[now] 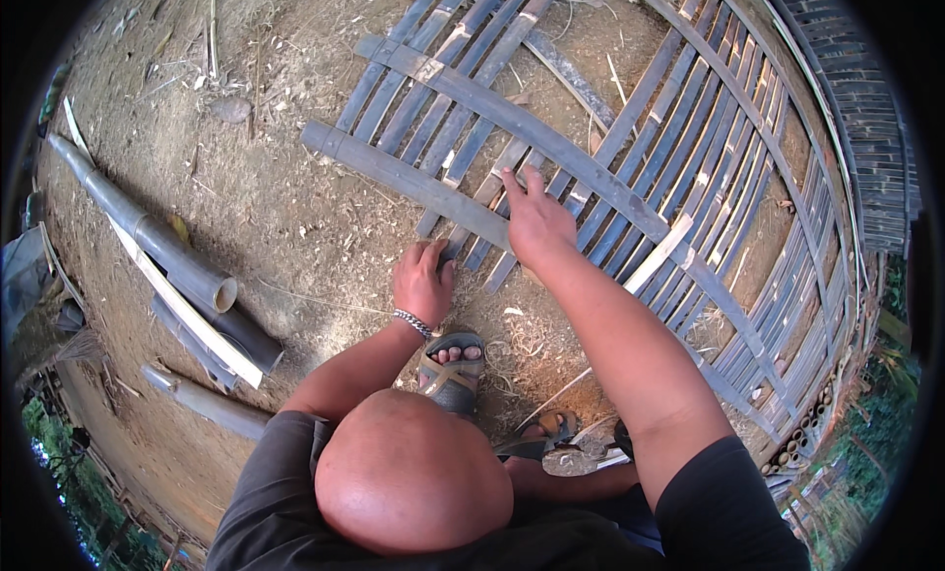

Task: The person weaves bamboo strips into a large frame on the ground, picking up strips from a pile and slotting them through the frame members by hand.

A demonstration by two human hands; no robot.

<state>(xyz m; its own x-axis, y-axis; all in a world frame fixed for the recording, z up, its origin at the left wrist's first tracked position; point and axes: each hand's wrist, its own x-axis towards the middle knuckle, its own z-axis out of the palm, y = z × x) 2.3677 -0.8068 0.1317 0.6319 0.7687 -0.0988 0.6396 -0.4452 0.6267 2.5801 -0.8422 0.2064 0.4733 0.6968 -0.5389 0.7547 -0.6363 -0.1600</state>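
A lattice panel of dark bamboo slats lies on the ground, its slats crossed by wider split-bamboo strips. My left hand (pixel 423 284), with a chain bracelet at the wrist, is closed on the near end of a bamboo slat (pixel 455 244). Its fingers curl over the slat; the thumb is partly hidden. My right hand (pixel 539 217) rests over the panel beside the near cross strip (pixel 409 182). Two of its fingers stretch forward and spread onto a slat (pixel 490 187); the other fingers are mostly hidden. Farther out, a second cross strip (pixel 512 113) spans the slats.
At the left lie a bamboo pole (pixel 148 226), a pale split strip (pixel 182 310) and another dark pole (pixel 207 399). A pale bamboo piece (pixel 660 256) sits on the panel by my right forearm. My sandalled foot (pixel 455 369) stands near my left hand. Shavings litter the dirt.
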